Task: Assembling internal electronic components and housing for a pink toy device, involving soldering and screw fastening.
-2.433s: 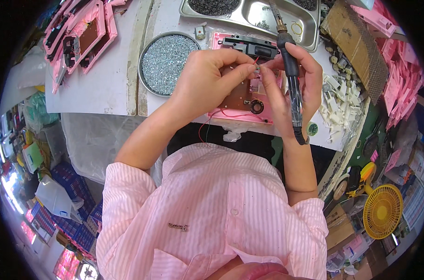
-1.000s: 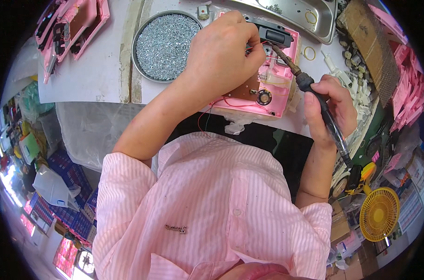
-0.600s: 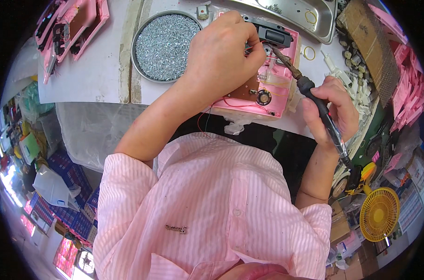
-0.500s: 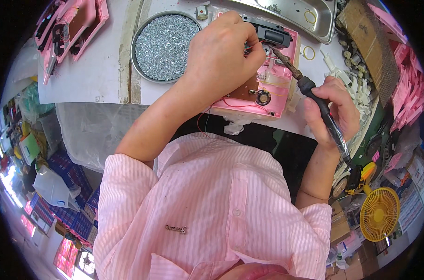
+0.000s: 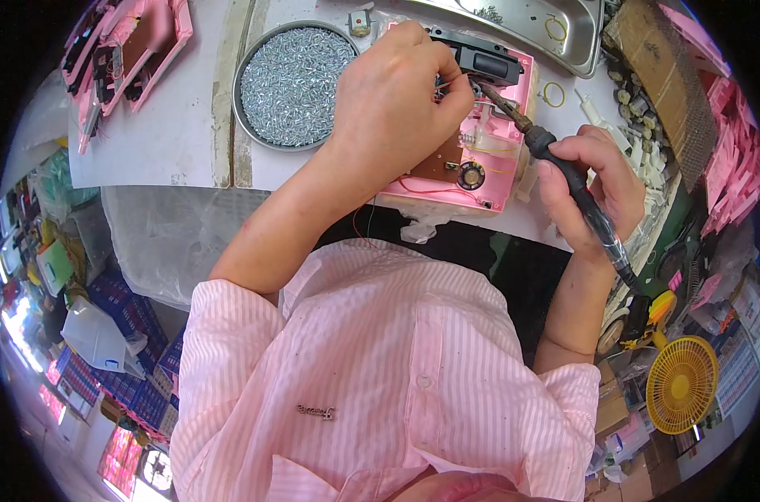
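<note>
A pink plastic housing point(image 5: 505, 180) lies open on the table, with a brown circuit board point(image 5: 437, 166), a small round speaker point(image 5: 471, 175), a black battery box point(image 5: 490, 64) and thin wires inside it. Over its left side is my left hand point(image 5: 401, 96), thumb and fingertips pinched on a thin wire point(image 5: 444, 84). My right hand point(image 5: 602, 188) grips a soldering iron point(image 5: 577, 180) by its black handle. The iron's tip reaches into the housing beside my left fingertips, below the battery box. The exact contact point of the tip is too small to make out.
Left of the housing stands a round metal dish point(image 5: 296, 88) full of small screws. A small motor point(image 5: 359, 23) sits behind it, and a steel tray point(image 5: 564, 42) at the back. Pink assemblies point(image 5: 137, 58) are stacked far left; white plastic parts point(image 5: 639, 155) and a yellow fan point(image 5: 681, 385) are at right.
My right hand and the soldering iron have shifted slightly left, the tip now closer to my left fingertips. My left hand keeps its pinch almost in place.
</note>
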Motion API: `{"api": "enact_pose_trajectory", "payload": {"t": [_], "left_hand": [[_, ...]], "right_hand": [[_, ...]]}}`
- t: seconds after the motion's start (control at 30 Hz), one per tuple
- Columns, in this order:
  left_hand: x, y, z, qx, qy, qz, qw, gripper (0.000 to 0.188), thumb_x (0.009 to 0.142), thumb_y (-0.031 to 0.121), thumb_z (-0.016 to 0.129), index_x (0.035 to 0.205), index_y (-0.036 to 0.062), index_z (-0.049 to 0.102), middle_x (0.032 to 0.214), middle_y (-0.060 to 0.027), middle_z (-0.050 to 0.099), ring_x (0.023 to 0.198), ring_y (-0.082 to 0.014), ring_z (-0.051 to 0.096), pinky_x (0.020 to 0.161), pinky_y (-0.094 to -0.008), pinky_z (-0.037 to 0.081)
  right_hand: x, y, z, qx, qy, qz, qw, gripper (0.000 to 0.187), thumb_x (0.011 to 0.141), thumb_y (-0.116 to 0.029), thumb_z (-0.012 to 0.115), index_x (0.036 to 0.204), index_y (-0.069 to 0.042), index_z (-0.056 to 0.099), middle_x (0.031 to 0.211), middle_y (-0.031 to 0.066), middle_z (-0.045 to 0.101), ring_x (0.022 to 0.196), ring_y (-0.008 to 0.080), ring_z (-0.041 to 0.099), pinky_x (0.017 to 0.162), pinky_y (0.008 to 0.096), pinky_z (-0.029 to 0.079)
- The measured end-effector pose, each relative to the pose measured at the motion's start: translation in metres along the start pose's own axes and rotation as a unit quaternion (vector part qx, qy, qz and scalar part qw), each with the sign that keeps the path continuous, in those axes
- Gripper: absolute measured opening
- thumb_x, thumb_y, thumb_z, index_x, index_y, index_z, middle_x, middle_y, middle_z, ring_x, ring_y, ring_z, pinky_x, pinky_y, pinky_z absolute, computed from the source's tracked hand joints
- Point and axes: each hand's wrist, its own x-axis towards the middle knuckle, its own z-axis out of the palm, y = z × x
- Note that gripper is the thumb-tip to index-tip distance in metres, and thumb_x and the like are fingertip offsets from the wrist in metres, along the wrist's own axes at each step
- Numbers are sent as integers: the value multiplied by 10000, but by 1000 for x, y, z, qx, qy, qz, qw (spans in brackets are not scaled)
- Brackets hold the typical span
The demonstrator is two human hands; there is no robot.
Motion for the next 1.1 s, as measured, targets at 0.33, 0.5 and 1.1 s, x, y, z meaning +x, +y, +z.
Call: {"api": "enact_pose_trajectory", "payload": {"t": [0.33, 0.5, 1.1], "left_hand": [[1, 0, -1, 11, -13, -4, 1000, 131, 774, 169, 738, 729, 53, 696, 789, -113, 604, 717, -308, 643, 627, -421, 526], [1, 2, 0, 21, -19, -11, 1000, 140, 783, 172, 735, 729, 50, 693, 799, -115, 612, 714, -310, 647, 629, -420, 530], [1, 4, 3, 37, -2, -6, 999, 143, 784, 167, 735, 729, 40, 702, 809, -124, 628, 721, -316, 660, 645, -413, 547]], "right_hand": [[4, 2, 4, 5, 22, 10, 1000, 236, 737, -72, 821, 923, -33, 683, 686, 40, 576, 593, 152, 519, 533, 263, 396], [2, 7, 3, 12, 31, 4, 999, 242, 744, -83, 828, 930, -28, 684, 681, 35, 565, 593, 145, 512, 533, 258, 388], [-3, 2, -1, 17, 56, -17, 998, 224, 749, -45, 818, 914, 0, 672, 681, 39, 576, 580, 140, 494, 534, 254, 368]]}}
